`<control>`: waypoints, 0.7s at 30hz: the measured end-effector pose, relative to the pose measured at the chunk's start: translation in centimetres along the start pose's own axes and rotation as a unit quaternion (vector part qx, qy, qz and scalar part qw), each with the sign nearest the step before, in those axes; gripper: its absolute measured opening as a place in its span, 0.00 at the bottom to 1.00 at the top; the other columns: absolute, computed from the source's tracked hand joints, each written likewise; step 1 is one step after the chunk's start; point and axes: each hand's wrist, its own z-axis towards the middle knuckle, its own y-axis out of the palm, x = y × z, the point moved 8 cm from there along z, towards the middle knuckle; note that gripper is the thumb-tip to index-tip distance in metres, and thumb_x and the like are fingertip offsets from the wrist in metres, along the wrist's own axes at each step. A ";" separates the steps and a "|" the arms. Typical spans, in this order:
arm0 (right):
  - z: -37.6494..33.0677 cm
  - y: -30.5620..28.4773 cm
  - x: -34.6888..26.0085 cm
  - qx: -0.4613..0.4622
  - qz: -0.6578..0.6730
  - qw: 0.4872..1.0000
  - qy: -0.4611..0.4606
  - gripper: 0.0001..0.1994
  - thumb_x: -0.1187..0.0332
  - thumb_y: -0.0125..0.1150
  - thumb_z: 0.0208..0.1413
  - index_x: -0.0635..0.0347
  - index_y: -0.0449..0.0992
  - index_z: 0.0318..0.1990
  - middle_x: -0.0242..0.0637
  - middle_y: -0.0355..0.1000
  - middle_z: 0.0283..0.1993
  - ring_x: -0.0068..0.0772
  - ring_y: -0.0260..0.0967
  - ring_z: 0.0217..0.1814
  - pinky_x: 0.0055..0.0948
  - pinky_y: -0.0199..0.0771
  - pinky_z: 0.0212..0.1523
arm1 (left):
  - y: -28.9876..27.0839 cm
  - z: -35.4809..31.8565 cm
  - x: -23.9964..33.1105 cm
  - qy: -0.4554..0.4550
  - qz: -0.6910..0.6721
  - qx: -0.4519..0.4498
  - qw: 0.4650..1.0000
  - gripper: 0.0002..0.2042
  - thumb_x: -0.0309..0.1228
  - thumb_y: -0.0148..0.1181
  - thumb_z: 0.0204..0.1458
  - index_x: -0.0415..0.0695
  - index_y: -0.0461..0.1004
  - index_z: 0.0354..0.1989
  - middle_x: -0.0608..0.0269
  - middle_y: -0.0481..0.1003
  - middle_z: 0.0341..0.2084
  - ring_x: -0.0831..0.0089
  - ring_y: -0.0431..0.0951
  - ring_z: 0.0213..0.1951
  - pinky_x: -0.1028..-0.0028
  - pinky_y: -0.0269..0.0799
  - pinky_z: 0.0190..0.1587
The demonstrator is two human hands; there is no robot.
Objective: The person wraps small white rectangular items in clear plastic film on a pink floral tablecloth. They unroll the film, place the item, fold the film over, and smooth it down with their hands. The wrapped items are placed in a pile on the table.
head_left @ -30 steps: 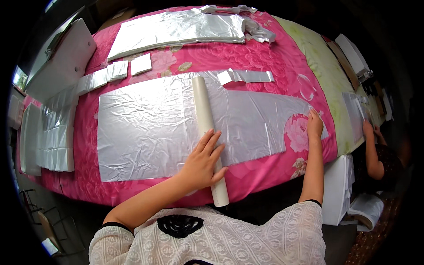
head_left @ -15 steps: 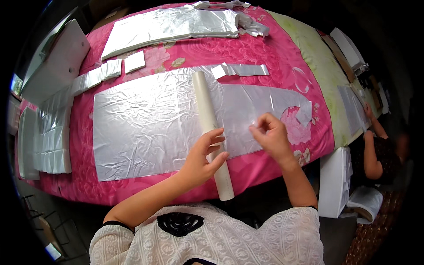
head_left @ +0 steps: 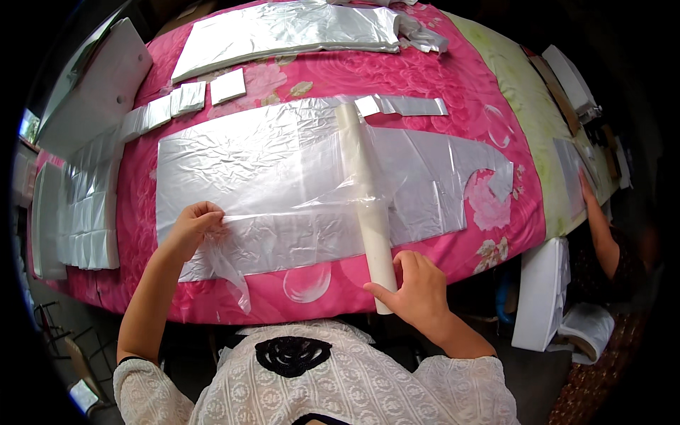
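On the pink floral cloth lies a flat stack of silvery, translucent plastic bags [head_left: 205,170] with a curved cut-out at its right end. A long cream tube [head_left: 363,166] lies across the stack, its near end past the stack's front edge. My left hand [head_left: 191,230] is closed, pinching the edge of a thin clear plastic bag [head_left: 290,195] at the stack's near left. That bag stretches rightward to the tube, and a loose corner dangles below my fingers. My right hand [head_left: 418,290] grips the tube's near end, thumb on its left side and fingers on its right.
Another thick stack of silvery bags [head_left: 283,32] lies at the back. Folded packets [head_left: 88,212] line the left side by a white box [head_left: 99,85]. A folded strip [head_left: 411,106] sits beyond the tube. Far right, a co-worker's arm [head_left: 598,227] reaches onto the green cloth [head_left: 528,134].
My left hand has moved from the tube to the left and now pulls a clear bag edge. My right hand has come down onto the tube's near end.
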 end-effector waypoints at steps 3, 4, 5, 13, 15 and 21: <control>-0.7 2.1 0.8 -0.056 0.053 0.996 0.042 0.30 0.42 0.66 0.36 0.63 0.67 0.31 0.40 0.69 0.24 0.41 0.70 0.27 0.38 0.69 0.26 | -1.2 0.2 -0.3 0.007 0.015 0.001 1.000 0.04 0.27 0.54 0.52 0.40 0.70 0.32 0.65 0.72 0.24 0.77 0.74 0.27 0.78 0.71 0.31; -0.8 2.4 0.8 -0.066 0.054 0.995 0.044 0.31 0.41 0.65 0.36 0.63 0.67 0.31 0.41 0.69 0.23 0.42 0.71 0.26 0.38 0.69 0.26 | -1.3 0.2 -0.3 0.007 0.010 -0.002 1.000 0.04 0.27 0.55 0.52 0.39 0.70 0.33 0.64 0.73 0.24 0.76 0.75 0.27 0.78 0.71 0.31; -0.6 2.3 1.0 -0.068 0.051 0.995 0.048 0.31 0.40 0.64 0.37 0.63 0.67 0.31 0.41 0.69 0.23 0.42 0.71 0.26 0.38 0.69 0.26 | -1.1 0.1 -0.3 0.007 0.020 0.001 1.000 0.05 0.27 0.55 0.52 0.39 0.70 0.34 0.64 0.73 0.25 0.77 0.75 0.28 0.78 0.71 0.32; 0.2 2.8 1.4 -0.112 0.072 0.989 0.062 0.33 0.38 0.62 0.37 0.65 0.69 0.31 0.42 0.69 0.23 0.44 0.71 0.27 0.39 0.69 0.28 | 0.2 -0.4 0.5 0.012 0.103 0.009 0.995 0.09 0.27 0.58 0.50 0.38 0.70 0.38 0.66 0.74 0.27 0.80 0.74 0.28 0.80 0.70 0.31; 0.6 2.4 1.0 -0.102 0.064 0.992 0.044 0.29 0.43 0.62 0.41 0.64 0.70 0.32 0.43 0.70 0.26 0.44 0.70 0.29 0.39 0.69 0.30 | 0.0 -0.2 0.3 0.018 0.115 -0.003 0.993 0.10 0.26 0.59 0.50 0.38 0.70 0.39 0.66 0.74 0.27 0.81 0.73 0.28 0.81 0.70 0.31; 6.1 -0.9 1.7 0.132 0.079 0.976 -0.156 0.15 0.71 0.57 0.43 0.63 0.70 0.41 0.42 0.69 0.43 0.46 0.64 0.49 0.38 0.66 0.47 | 0.1 -0.3 0.4 0.022 0.132 -0.011 0.991 0.10 0.24 0.60 0.49 0.37 0.70 0.40 0.66 0.74 0.25 0.81 0.73 0.26 0.82 0.69 0.29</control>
